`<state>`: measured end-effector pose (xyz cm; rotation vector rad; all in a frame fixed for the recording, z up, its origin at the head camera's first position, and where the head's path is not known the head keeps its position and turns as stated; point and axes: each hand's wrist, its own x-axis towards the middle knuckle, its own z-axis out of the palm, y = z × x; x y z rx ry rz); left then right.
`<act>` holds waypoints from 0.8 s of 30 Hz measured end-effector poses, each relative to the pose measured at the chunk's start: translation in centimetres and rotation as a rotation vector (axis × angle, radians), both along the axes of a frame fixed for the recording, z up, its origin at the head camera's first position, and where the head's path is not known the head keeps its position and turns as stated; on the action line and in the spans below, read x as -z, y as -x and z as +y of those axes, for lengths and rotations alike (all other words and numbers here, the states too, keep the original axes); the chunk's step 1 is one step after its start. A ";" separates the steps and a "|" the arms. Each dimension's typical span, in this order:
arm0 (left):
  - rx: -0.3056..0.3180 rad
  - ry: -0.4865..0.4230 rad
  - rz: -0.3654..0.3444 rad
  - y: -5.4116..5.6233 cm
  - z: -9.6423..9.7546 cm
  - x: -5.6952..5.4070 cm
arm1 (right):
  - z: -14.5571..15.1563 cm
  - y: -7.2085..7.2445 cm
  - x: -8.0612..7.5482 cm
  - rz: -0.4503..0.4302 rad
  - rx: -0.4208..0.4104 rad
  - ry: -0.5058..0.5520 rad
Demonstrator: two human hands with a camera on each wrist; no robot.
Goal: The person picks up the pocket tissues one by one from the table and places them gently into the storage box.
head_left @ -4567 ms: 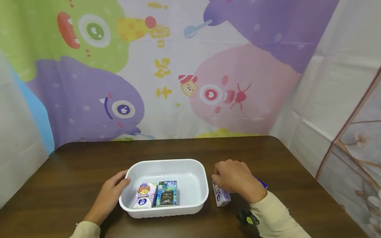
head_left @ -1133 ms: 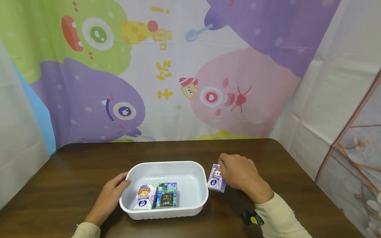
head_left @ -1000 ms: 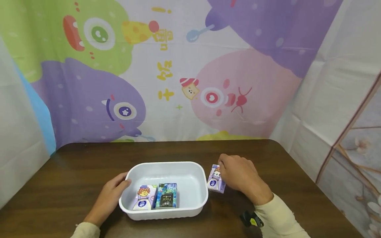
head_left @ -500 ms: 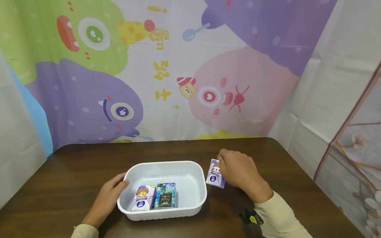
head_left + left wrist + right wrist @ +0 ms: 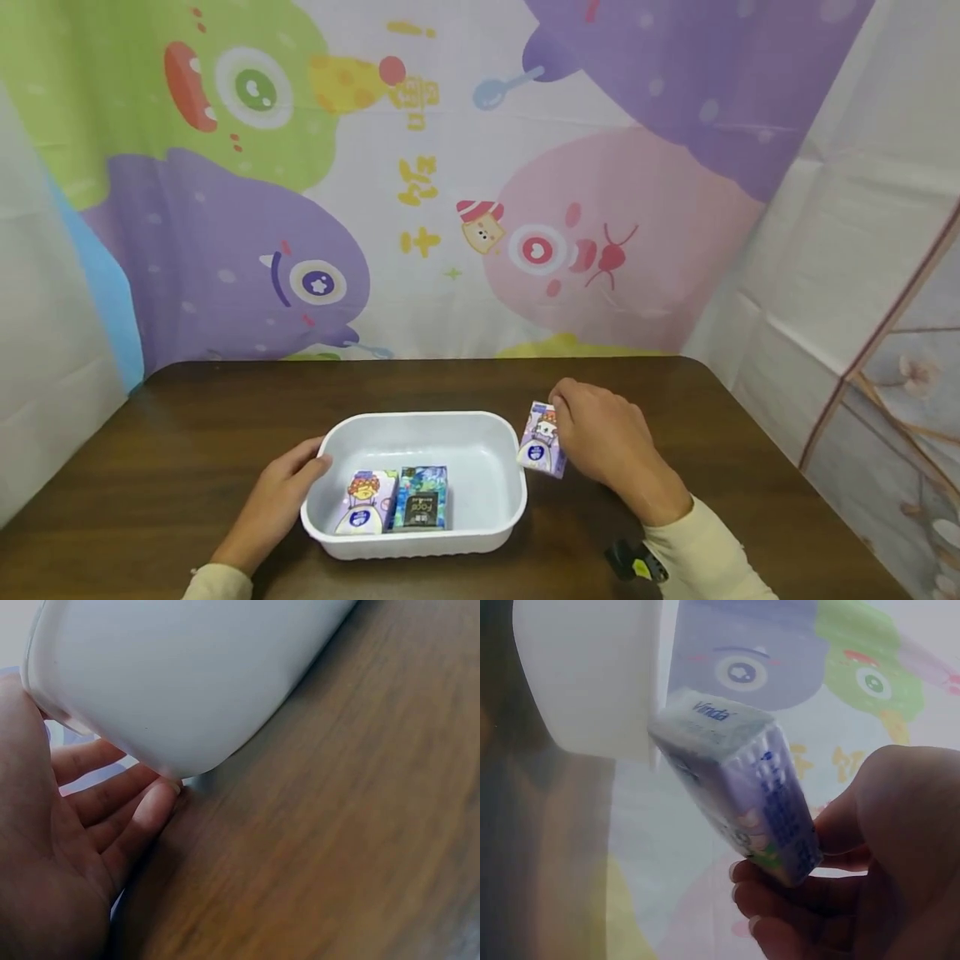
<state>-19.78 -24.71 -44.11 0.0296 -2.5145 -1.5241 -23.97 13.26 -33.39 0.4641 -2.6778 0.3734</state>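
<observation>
My right hand [image 5: 609, 433] pinches a purple-and-white pack of pocket tissues [image 5: 542, 442] at its upper end, just beyond the basin's right rim. In the right wrist view the pack [image 5: 742, 780] tilts with its "Vinda" end toward the basin wall, thumb on one side and fingers on the other. On the left, my left hand [image 5: 276, 492] grips the rim of the white plastic basin [image 5: 420, 546], thumb over the edge. Its fingers [image 5: 112, 791] lie against the outer wall in the left wrist view. Inside the basin, a purple tissue pack [image 5: 366, 502] and a blue-green patterned one [image 5: 420, 498] lie side by side.
The basin stands on a dark brown wooden table [image 5: 225, 400]. Behind the table hangs a cartoon-printed cloth [image 5: 442, 317], with a pale sheet [image 5: 795, 317] on the right. A dark strap with a yellow-green patch [image 5: 636, 563] sits by the right sleeve.
Since the oldest frame, my right hand has raised the tissue pack from the table and brought it up beside the basin's rim. A blue edge behind the right wrist no longer shows.
</observation>
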 end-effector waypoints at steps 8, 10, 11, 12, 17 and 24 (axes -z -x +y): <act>-0.006 -0.007 -0.011 0.1 0.3 0.2 | 0.1 -0.2 0.6 0.067 -0.031 0.053; -0.002 -0.001 -0.003 0.1 0.3 0.3 | -0.1 -0.2 0.9 0.095 -0.048 0.066; -0.002 -0.001 -0.002 0.1 0.3 0.3 | -0.3 -0.2 1.0 0.111 -0.057 0.073; 0.000 -0.001 0.001 0.1 0.3 0.4 | -0.4 -0.2 1.2 0.126 -0.068 0.082; -0.009 -0.019 0.000 0.1 0.2 0.4 | -1.3 -0.3 1.7 0.189 -0.122 0.123; -0.013 -0.015 0.009 0.1 0.2 0.1 | -2.1 -0.4 1.7 0.206 -0.140 0.158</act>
